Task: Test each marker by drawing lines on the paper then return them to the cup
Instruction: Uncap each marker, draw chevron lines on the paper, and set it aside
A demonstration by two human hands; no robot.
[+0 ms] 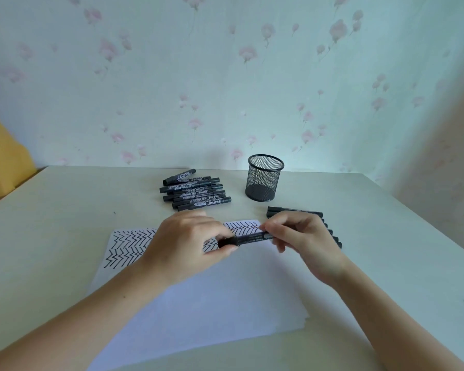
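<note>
A black marker lies level between both hands above the white paper. My left hand pinches its cap end, and my right hand grips the barrel end. Black zigzag lines cover the paper's far part. A pile of black markers lies beyond the paper. The black mesh cup stands to the right of that pile, with no marker showing inside. A row of several more markers lies behind my right hand, partly hidden.
The beige table ends at a flowered wall behind the cup. A yellow surface stands at the far left. The table's right edge runs diagonally past the marker row.
</note>
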